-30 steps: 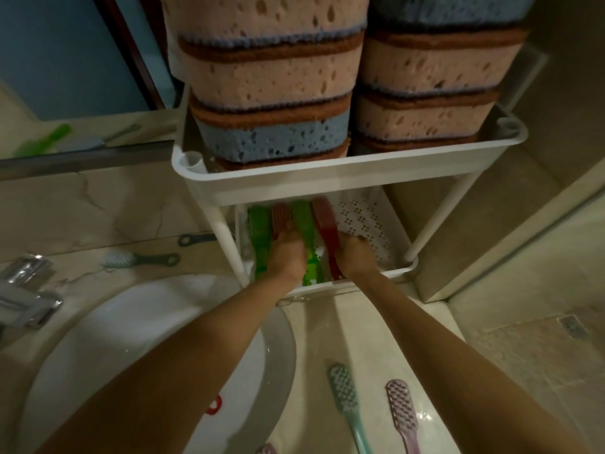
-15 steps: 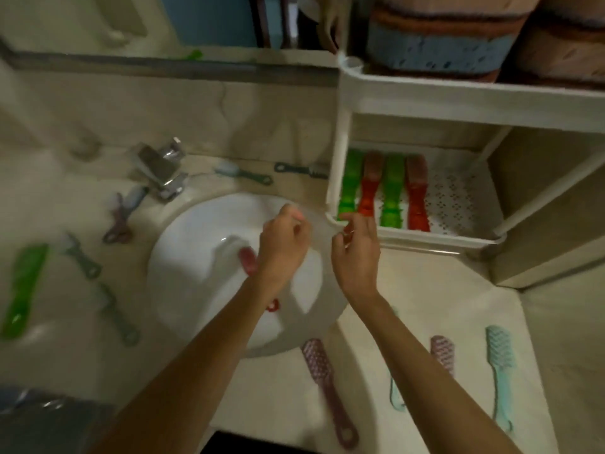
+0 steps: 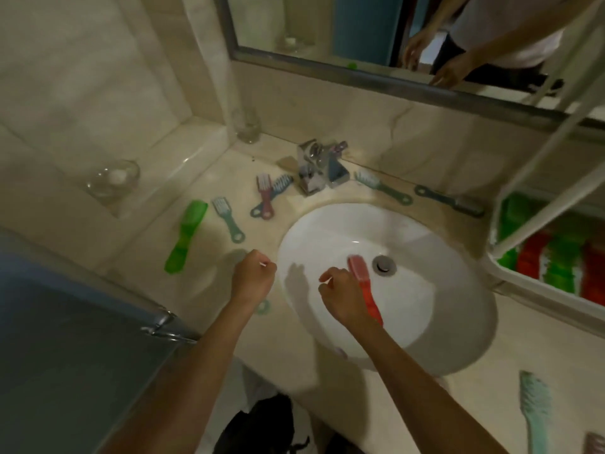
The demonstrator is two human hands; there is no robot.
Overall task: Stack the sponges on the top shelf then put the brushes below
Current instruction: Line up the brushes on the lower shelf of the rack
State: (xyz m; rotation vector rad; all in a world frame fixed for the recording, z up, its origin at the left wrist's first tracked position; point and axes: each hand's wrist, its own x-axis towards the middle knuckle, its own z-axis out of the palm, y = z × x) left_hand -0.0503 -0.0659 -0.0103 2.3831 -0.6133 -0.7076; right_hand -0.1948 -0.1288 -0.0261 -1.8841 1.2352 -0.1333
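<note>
The bench (image 3: 203,257) carries a white sink (image 3: 458,306) and, at its right edge, a shelf (image 3: 556,303) holding green and red brushes (image 3: 563,263). A red brush (image 3: 360,276) lies in the sink beside the curled right hand (image 3: 343,299); whether the hand grips it cannot be told. The left hand (image 3: 252,276) is fisted and empty.

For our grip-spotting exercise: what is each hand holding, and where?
Nothing, it seems: left hand curled empty; right hand curled above the red brush in the sink.

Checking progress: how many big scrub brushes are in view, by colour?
Green: 3 (loose green brush on the counter; two shelved green brushes)
Red: 3 (red brush in the basin; two shelved red brushes)
Total: 6
</note>
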